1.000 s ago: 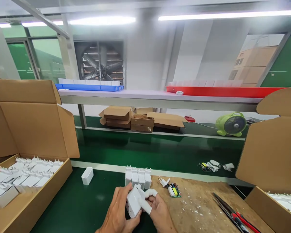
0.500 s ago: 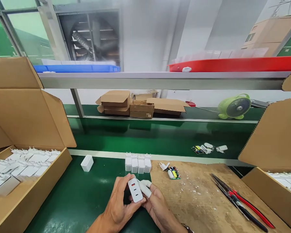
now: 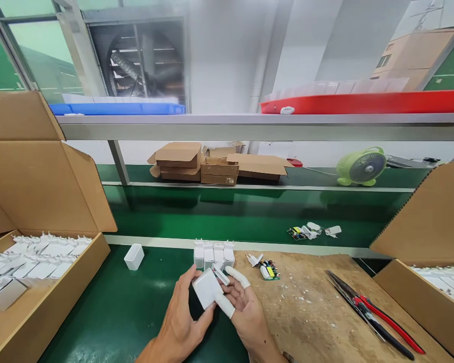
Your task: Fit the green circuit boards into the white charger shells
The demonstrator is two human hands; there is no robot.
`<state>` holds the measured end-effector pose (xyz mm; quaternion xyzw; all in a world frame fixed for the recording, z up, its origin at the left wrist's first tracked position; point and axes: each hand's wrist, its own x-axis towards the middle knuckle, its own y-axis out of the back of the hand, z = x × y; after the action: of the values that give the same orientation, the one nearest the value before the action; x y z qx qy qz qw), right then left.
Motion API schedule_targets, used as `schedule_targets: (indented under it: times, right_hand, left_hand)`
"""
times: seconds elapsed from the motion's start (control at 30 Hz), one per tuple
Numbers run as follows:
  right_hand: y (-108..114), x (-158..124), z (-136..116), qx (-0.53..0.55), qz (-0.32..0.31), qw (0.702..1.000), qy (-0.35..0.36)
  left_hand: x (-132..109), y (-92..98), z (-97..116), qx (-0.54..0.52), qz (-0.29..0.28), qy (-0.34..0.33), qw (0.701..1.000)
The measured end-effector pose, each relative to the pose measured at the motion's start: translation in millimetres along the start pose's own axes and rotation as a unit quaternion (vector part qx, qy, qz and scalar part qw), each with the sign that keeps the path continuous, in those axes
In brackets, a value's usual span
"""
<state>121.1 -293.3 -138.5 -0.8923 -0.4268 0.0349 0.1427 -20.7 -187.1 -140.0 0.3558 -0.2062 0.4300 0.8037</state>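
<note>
Between my two hands is a white wall charger [image 3: 207,289], its flat side turned up and its plug end toward the right. My left hand [image 3: 179,315] grips it by the left and lower edges with thumb and fingers. My right hand [image 3: 245,307], with white covers on its thumb and a finger, holds it from the right. Just beyond, several white chargers [image 3: 214,253] stand in a row, prongs up. A white, open-topped charger shell [image 3: 134,256] sits to the left on the green mat [image 3: 155,287].
Open cartons of white chargers flank me, one left [image 3: 75,275] and one right [image 3: 419,297]. On the worn brown board [image 3: 306,312] lie a circuit board with a plug [image 3: 268,270] and red-and-black pliers [image 3: 378,317]. More loose parts [image 3: 304,232] lie behind. A shelf [image 3: 249,132] crosses above.
The charger has been turned over in my hands: its port face showed before, and now a blank side does. My right fingers have spread and shifted round its plug end.
</note>
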Motion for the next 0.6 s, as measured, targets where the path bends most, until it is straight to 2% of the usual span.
schedule_targets:
  times: [0.1,0.2,0.27,0.37,0.53,0.6]
  right_hand:
    - [6,-7,11,-0.149,-0.015,0.985,0.092]
    - [9,-15,10,-0.298,-0.042,0.935,0.187]
    - [9,-18,3,-0.354,-0.068,0.901,0.240]
    - [10,-17,-9,-0.375,-0.090,0.877,0.287]
    - [10,-14,-21,-0.377,-0.097,0.872,0.296]
    - [9,-14,-25,-0.376,-0.099,0.871,0.300]
  left_hand:
    - [-2,-1.6,-4,-0.019,-0.046,0.028,0.998]
    - [-2,-0.1,-4,-0.050,-0.084,0.027,0.995]
    - [-1,2.6,-4,-0.077,-0.107,0.011,0.991]
    - [0,8.5,-4,-0.136,-0.132,0.013,0.982]
    - [3,16.2,-1,-0.248,-0.171,0.159,0.940]
    - [3,16.5,0,-0.278,-0.167,0.194,0.926]
